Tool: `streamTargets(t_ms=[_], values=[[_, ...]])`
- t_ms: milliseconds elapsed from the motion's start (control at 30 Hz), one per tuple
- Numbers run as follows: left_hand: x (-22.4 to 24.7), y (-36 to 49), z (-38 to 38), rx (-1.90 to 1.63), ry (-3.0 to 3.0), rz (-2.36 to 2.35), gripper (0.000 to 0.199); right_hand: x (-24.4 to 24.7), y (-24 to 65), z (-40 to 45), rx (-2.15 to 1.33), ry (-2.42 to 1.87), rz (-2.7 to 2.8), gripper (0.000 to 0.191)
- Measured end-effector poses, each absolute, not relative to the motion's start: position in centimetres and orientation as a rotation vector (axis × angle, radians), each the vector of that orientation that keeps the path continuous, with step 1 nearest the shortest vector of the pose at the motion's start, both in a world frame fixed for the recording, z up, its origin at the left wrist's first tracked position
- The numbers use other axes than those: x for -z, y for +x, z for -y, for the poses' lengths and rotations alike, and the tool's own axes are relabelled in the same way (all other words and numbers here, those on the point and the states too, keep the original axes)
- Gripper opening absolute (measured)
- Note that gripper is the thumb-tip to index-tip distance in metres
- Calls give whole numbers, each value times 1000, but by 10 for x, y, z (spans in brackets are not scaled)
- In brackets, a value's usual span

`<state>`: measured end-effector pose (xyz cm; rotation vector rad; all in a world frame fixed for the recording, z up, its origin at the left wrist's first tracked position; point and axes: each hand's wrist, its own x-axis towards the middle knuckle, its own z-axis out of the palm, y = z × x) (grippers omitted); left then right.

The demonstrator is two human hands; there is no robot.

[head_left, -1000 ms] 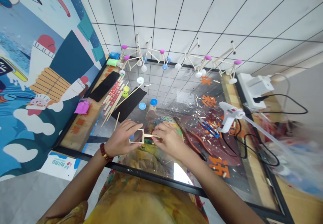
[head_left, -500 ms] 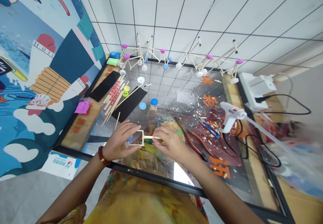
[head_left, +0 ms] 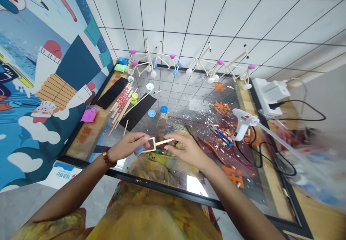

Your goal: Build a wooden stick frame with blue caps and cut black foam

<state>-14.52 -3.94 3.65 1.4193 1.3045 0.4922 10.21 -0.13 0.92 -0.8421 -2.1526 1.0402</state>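
By the tabletop's near edge (head_left: 162,188), your left fingers (head_left: 140,136) and right fingers (head_left: 180,136) are pinching the stick frame (head_left: 154,144), ideally sparing its joint.

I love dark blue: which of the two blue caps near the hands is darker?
The deep blue cap, further right and nearer the right hand; the other, the light blue cap, is paler.

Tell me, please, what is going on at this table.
A person holds a small wooden-stick frame over a glossy table: the left hand grips its squarish end, the right hand the single stick projecting from it. A white glue gun and red-handled pliers are to the right, loose wooden sticks to the left, and stick models line the far edge.
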Motion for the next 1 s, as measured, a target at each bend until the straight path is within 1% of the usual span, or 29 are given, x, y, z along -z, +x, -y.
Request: streamTargets(t_ms=[67,133,300,367,467,533,633,833,1000], values=[[-36,-143,36,-436,1324,-1346,47,-1,102,1,-968,-876,2221,18],[-35,-142,35,-413,1357,-1397,47,7,101,1,-854,-903,2322,15],[-38,-141,40,-386,1808,-1583,43,16,99,3,-656,-921,2453,15],[-40,-144,42,-371,2001,-1639,51,17,97,3,-622,-921,2467,16],[-39,-148,44,-366,2235,-1541,71,17,97,3,-591,-937,2463,18],[-34,-150,44,-360,2302,-1461,75,17,96,3,-584,-941,2459,19],[-22,-150,45,-370,2331,-1461,71,17,96,4,-567,-937,2458,18],[-5,-149,47,-462,2369,-1506,51,20,92,5,-540,-938,2446,20],[2,-151,46,-582,2354,-1468,47,28,90,7,-590,-914,2383,22]])
